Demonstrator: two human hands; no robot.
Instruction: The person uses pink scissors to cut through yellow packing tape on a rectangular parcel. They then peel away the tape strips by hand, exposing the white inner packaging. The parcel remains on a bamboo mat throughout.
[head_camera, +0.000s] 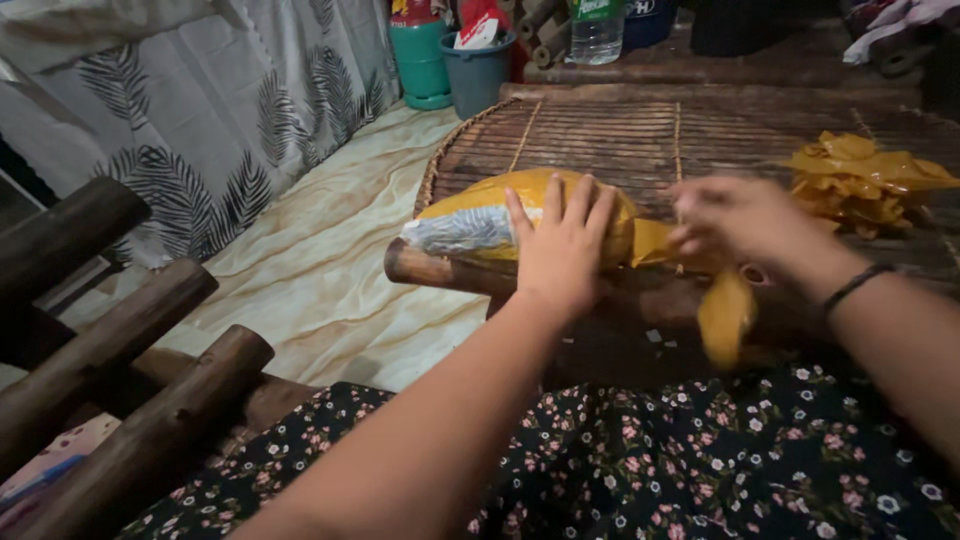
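My left hand (562, 243) lies flat, fingers spread, on a long roll wrapped in yellow film (480, 215) that rests on a dark wooden block (440, 270) in front of me. My right hand (745, 222), blurred by motion, pinches a strip of the yellow film (722, 315) that trails off the roll's right end and hangs down over the block. A black band is on my right wrist. A pile of crumpled yellow film pieces (860, 180) lies at the right on a round woven bamboo tray (620, 135).
Three thick dark wooden poles (120, 370) slant at the lower left. A marbled cream floor sheet (330, 250) runs left of the tray. Behind stand a green container (420, 55), a grey bucket (475, 65) and a plastic bottle (597, 30). Leaf-print cloth (220, 110) hangs left.
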